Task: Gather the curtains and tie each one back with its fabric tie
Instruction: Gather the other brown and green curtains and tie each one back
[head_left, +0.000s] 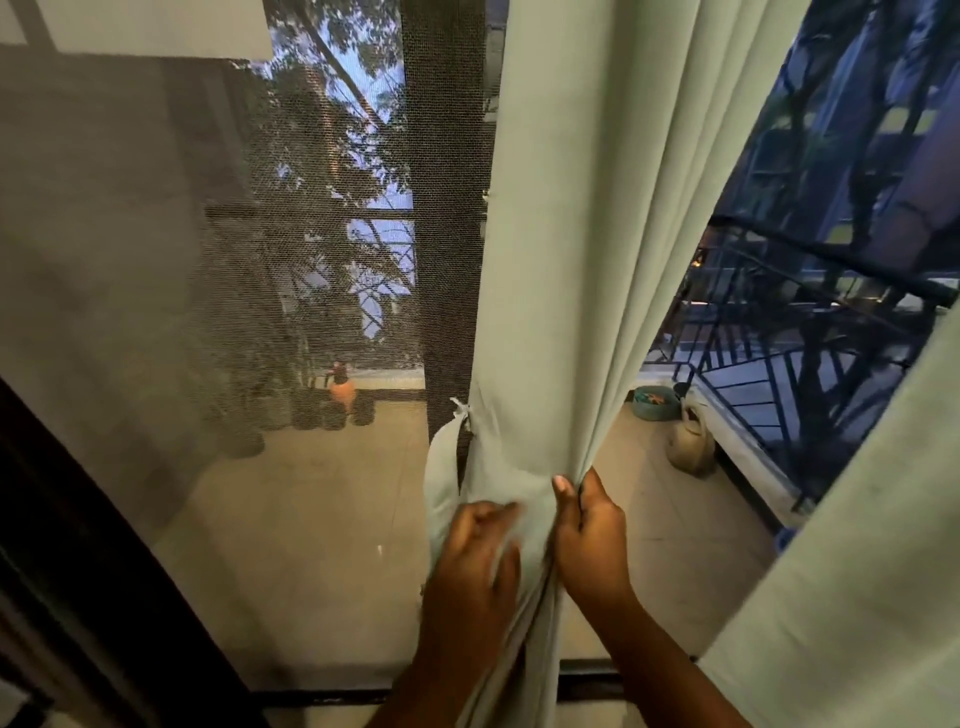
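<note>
Two hands: right hand (587, 530) pinches one gathered curtain (561, 260); blurred left hand (472, 561) seemingly presses flat.

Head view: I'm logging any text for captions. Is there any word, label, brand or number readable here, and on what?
None: no text shows on the pale green curtain, its fabric tie, the mesh screen or the balcony pots.

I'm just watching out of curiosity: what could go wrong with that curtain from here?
The right hand pinches only the curtain's gathered edge, so folds could slip loose and spread again. The left hand is blurred against the cloth, and the fabric tie hangs unwrapped beside it, so it might wrap only part of the bundle.
</note>
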